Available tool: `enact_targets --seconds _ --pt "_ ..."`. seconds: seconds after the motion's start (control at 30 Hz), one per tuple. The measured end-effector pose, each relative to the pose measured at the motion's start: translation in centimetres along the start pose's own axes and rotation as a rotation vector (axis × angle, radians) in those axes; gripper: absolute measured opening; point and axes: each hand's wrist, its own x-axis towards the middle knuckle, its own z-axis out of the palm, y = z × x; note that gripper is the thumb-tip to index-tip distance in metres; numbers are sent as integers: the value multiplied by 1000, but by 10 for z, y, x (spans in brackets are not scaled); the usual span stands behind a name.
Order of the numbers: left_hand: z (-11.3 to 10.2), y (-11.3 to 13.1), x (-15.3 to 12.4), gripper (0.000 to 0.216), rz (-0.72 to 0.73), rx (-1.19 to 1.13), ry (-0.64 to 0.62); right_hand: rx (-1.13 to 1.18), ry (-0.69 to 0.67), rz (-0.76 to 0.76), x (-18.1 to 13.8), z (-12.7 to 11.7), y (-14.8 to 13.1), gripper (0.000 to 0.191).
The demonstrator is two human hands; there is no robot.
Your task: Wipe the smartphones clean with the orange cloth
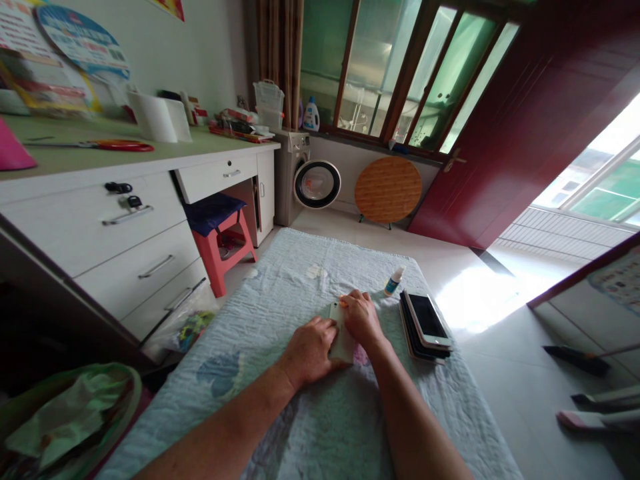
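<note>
A pale, light-coloured phone (342, 343) lies back up on the quilted cover, its camera end away from me. My left hand (309, 347) grips it along the left side, fingertips over the edge and thumb at the near end. My right hand (361, 316) is closed over the upper part of the phone. A small orange thing (343, 301) shows under its fingertips, mostly hidden, so its kind is unclear. Beyond and to the right stands a small spray bottle (394, 281) with a blue label. A stack of phones and tablets (427, 323) sits right of my right hand.
The light blue quilted cover (265, 320) spreads beneath everything. Left are a white desk (145, 250), a red stool (220, 247) and a basket (133, 393) holding crumpled tissue. A washing machine (287, 173) with its door open and a round wooden tabletop (389, 189) stand at the back.
</note>
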Motion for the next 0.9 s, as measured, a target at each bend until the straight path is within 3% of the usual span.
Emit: enact_targets --seconds 0.47,0.9 --pt "0 0 -1 46 23 6 11 -152 18 243 -1 -10 5 28" --pt "1 -1 -1 51 -9 -27 6 81 21 -131 2 4 -7 31"
